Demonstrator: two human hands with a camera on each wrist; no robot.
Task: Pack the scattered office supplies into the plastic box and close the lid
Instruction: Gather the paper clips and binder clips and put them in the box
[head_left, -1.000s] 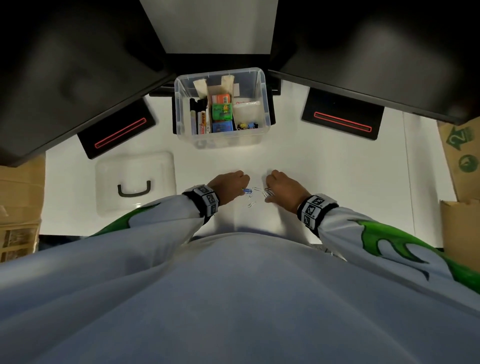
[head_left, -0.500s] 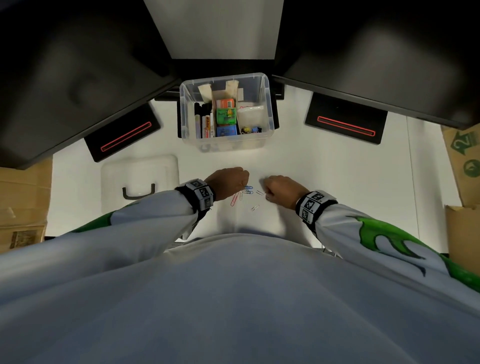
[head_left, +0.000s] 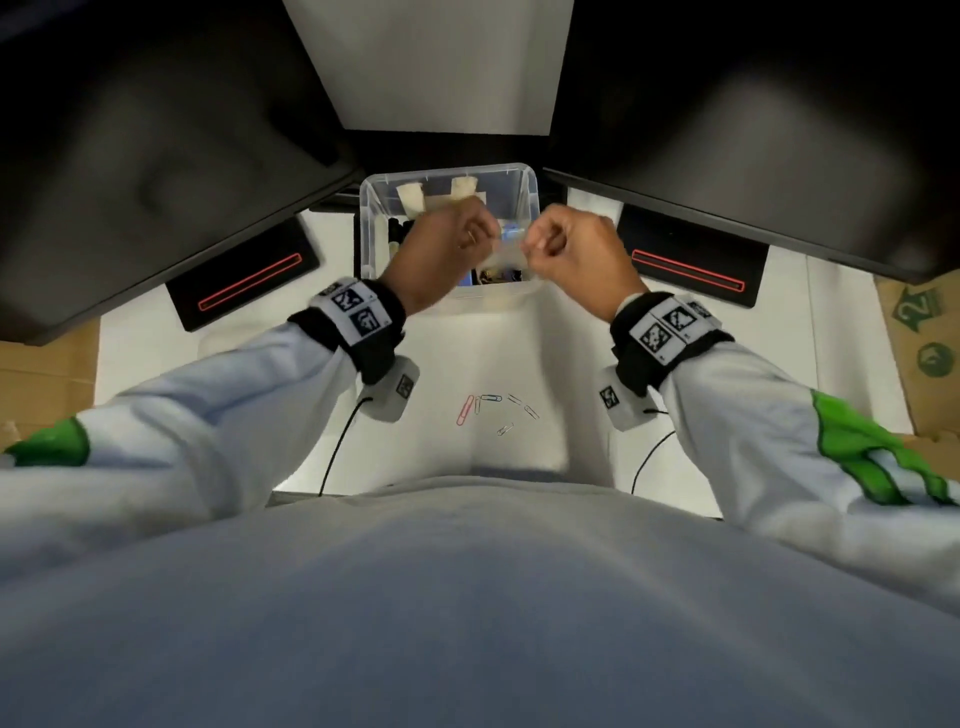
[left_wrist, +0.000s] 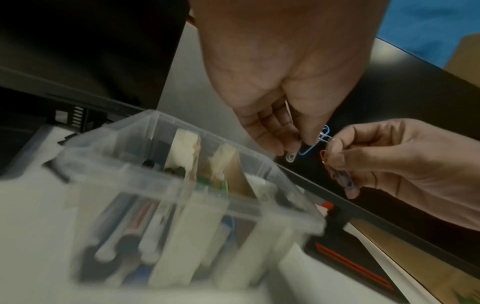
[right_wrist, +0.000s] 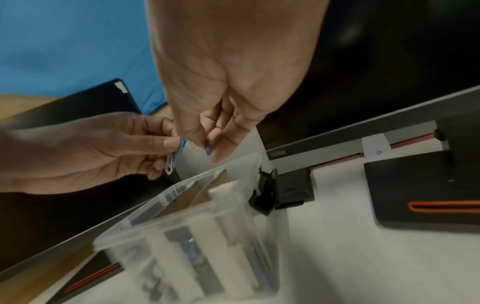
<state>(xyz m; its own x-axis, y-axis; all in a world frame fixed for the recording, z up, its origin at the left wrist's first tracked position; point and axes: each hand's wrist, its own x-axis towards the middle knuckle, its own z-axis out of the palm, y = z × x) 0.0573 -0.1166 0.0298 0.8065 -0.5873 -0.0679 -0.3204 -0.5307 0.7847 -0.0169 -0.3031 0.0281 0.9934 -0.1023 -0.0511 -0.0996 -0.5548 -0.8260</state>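
Observation:
The clear plastic box (head_left: 371, 228) stands open at the back of the white table, with markers and small packs inside. Both my hands hover close together above it. My left hand (head_left: 480, 241) pinches a white and a blue paper clip (left_wrist: 305, 151) at its fingertips (left_wrist: 309, 139). My right hand (head_left: 537, 247) pinches more clips, a purple and a red one (left_wrist: 346, 182). In the right wrist view the right hand's fingertips (right_wrist: 218, 152) sit just over the box rim (right_wrist: 207, 174). Several loose paper clips (head_left: 493, 408) lie on the table near my body.
Two black monitors overhang the table left and right, their bases (head_left: 244, 286) (head_left: 691, 270) flanking the box. Cardboard boxes (head_left: 924, 338) stand past the right edge, another (head_left: 47, 374) at the left. My left forearm hides the lid.
Both hands have risen from the clip pile on the table and moved forward over the box, each carrying clips. Several clips stay on the table.

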